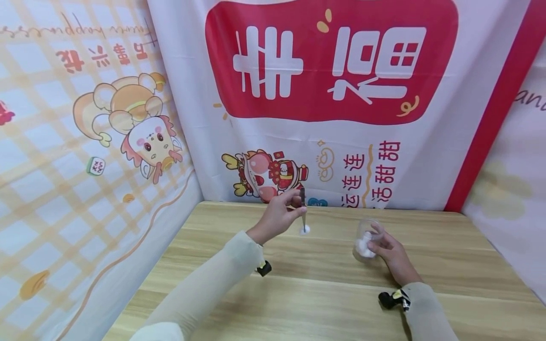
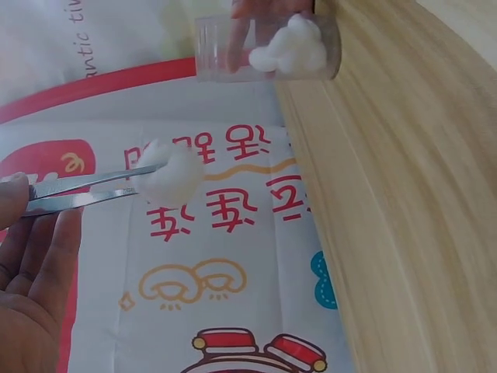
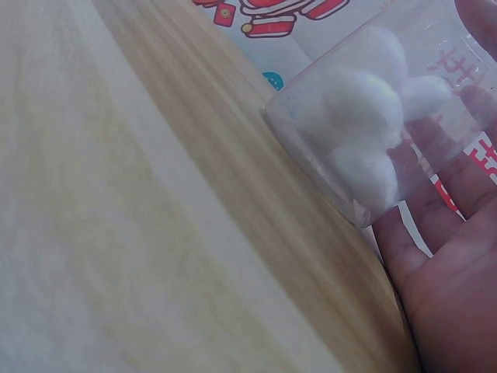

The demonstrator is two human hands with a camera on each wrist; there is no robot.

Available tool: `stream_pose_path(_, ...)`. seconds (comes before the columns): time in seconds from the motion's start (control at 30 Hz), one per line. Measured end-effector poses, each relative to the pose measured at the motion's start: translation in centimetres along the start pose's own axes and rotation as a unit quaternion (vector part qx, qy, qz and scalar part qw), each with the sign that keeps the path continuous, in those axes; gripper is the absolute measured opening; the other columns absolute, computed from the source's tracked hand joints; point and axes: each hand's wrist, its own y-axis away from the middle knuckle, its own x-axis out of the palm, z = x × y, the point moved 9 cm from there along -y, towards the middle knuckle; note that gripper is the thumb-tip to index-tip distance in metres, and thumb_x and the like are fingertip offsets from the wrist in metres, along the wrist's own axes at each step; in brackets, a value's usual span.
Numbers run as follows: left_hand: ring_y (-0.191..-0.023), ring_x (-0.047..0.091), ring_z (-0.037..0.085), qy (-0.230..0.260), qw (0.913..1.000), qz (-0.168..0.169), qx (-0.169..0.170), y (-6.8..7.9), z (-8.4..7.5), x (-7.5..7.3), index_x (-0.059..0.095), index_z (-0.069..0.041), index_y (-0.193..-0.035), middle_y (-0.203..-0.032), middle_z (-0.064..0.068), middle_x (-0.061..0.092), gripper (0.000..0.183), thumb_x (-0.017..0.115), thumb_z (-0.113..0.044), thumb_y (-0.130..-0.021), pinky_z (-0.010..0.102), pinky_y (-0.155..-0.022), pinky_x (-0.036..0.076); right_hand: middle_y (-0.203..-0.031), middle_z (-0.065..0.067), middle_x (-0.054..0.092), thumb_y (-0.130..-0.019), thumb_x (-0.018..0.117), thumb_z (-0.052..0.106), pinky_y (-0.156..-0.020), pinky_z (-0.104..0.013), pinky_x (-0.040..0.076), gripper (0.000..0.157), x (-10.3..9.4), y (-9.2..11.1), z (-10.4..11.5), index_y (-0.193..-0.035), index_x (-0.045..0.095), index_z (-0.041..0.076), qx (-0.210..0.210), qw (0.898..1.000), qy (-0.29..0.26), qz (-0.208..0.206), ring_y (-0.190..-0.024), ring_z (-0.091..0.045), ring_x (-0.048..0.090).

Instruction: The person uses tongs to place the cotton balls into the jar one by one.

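Observation:
My left hand (image 1: pixel 281 211) pinches a pair of metal tweezers (image 2: pixel 85 190) with dark handles. Between the tweezer tips sits a white cotton ball (image 2: pixel 172 172), held up in front of the printed cloth in the left wrist view. To the right, my right hand (image 1: pixel 391 253) grips a clear plastic jar (image 1: pixel 365 255) around its side. Several cotton balls (image 3: pixel 361 109) lie heaped toward the jar's bottom, seen through its wall. In the right wrist view the jar's base edge is right at the tabletop, and the fingers wrap behind it.
The light wooden table (image 1: pixel 324 303) runs back to a hanging white and red printed cloth (image 1: pixel 332 61). Another patterned cloth (image 1: pixel 106 203) closes off the left side. Small black wrist cameras (image 1: pixel 393 300) are strapped at both sleeves.

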Motion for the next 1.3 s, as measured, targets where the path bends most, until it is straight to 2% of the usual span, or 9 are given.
stream_pose_path(0.27,-0.084,0.063,0.012,0.016,0.9996,0.007,0.023,-1.4,-1.0,0.6,0.061,-0.015,-0.111,-0.092,-0.003,0.065,0.023,0.070,-0.011,-0.091,0.025,-0.076,0.057,-0.142,-0.012,0.048,-0.093,0.068,0.028,-0.091,-0.013,0.040,0.070,0.1,0.1,0.4,-0.152,0.032,0.015,-0.014,1.000,-0.002,-0.001,-0.113,-0.004,0.053)
stream_pose_path(0.57,-0.086,0.063,0.010,0.008,0.9998,0.005,0.020,-2.0,-1.1,1.7,0.061,-0.011,-0.116,-0.094,-0.001,0.065,0.027,0.070,-0.014,-0.091,0.022,-0.077,0.056,-0.137,-0.001,0.052,-0.093,0.068,0.027,-0.090,-0.014,0.043,0.068,0.0,0.0,0.3,-0.152,0.034,0.017,-0.015,1.000,-0.014,0.000,-0.112,-0.005,0.054)
stream_pose_path(0.83,-0.081,0.063,0.009,0.022,0.9991,-0.005,0.036,-2.7,-0.8,3.0,0.061,-0.014,-0.111,-0.091,-0.004,0.066,0.023,0.070,-0.010,-0.090,0.024,-0.071,0.057,-0.139,-0.007,0.050,-0.093,0.068,0.029,-0.088,-0.014,0.043,0.065,-0.2,0.0,0.0,-0.150,0.038,0.024,-0.014,1.000,0.005,-0.008,-0.109,-0.007,0.056)
stream_pose_path(1.0,-0.079,0.064,0.008,0.027,0.9991,-0.010,0.031,-3.1,-0.6,3.6,0.062,-0.014,-0.110,-0.090,-0.004,0.067,0.023,0.071,-0.007,-0.089,0.024,-0.070,0.057,-0.139,-0.009,0.050,-0.092,0.069,0.031,-0.088,-0.015,0.043,0.065,-0.1,0.0,0.0,-0.149,0.039,0.025,-0.011,1.000,0.008,-0.007,-0.109,-0.007,0.056)
stream_pose_path(1.3,-0.079,0.064,0.007,0.023,0.9990,-0.005,0.039,-3.7,-1.6,4.9,0.061,-0.015,-0.107,-0.092,-0.005,0.066,0.020,0.070,-0.012,-0.090,0.023,-0.071,0.056,-0.141,-0.011,0.049,-0.092,0.069,0.032,-0.089,-0.015,0.043,0.066,0.1,0.2,0.2,-0.150,0.038,0.023,-0.010,1.000,0.011,-0.008,-0.110,-0.007,0.056)
